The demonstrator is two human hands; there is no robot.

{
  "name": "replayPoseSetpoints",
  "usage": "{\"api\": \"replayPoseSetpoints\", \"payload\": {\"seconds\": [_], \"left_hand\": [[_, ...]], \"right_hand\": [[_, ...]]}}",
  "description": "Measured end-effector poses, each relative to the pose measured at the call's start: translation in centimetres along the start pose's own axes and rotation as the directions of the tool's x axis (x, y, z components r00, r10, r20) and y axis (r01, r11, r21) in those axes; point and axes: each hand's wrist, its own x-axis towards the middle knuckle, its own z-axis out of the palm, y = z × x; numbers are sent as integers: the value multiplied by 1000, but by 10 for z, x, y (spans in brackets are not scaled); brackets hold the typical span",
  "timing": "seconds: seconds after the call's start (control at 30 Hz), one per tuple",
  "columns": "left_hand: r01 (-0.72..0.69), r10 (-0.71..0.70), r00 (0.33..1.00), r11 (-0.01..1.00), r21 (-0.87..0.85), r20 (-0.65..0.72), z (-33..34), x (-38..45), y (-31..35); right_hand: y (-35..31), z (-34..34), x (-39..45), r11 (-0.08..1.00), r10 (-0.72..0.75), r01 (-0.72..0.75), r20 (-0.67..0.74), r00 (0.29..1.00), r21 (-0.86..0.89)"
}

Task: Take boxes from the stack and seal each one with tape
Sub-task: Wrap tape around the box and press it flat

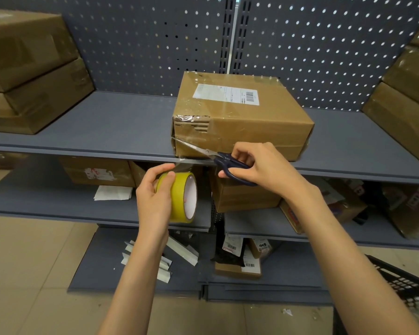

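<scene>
Even, soft indoor light; sharp centre, edges bowed by wide-angle distortion.

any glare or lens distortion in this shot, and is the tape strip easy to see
Head view: wide-angle bending curves the shelf edge and tilts the side stacks inward; soft glare sits on the clear tape over the box; the strip between tape roll and box is nearly transparent, faint against the shelf; scissors, left hand and right hand are sharp.
</scene>
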Motion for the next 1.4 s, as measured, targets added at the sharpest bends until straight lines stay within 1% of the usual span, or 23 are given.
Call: {"api": "replayPoseSetpoints", "payload": {"seconds": [0.2, 0.63, 0.73, 0.83, 0.97, 1.1, 1.2, 1.33, 1.4], "left_hand": [[14, -14, 999, 1000, 18, -29, -6, 4, -4], [25, -25, 1000, 1000, 4, -18, -7, 1, -5], [26, -26, 999, 1000, -6, -25, -7, 0, -3], [20, -21, 999, 1000, -22, -35, -8, 0, -3], [25, -25, 999, 999, -23, -32, -10, -2, -2], [17, -18, 1000, 999, -37, -20, -10, -4, 1], [-14, 13, 1000, 998, -63, -26, -5, -7, 8], [-35, 37, 999, 997, -72, 33, 6, -14, 15], [-27, 32, 997, 997, -72, 71, 12, -17, 15]], "right_hand": [[0, 1, -3, 999, -25, 25, -3, 1000, -32], [-3, -1, -5, 990, -31, 29, -13, 999, -136], [-5, -2, -4, 983, -39, 35, -19, 999, -182], [-4, 4, -6, 960, -41, 45, 21, 999, -275], [-3, 3, -6, 971, -23, 18, -18, 1000, -236], [-6, 0, -6, 978, -36, 31, -21, 999, -205], [-7, 1, -10, 985, -49, 41, -45, 998, -166], [-1, -8, -17, 979, -24, 8, -75, 997, -203], [6, -17, -25, 983, 10, -28, -101, 995, -182]]}}
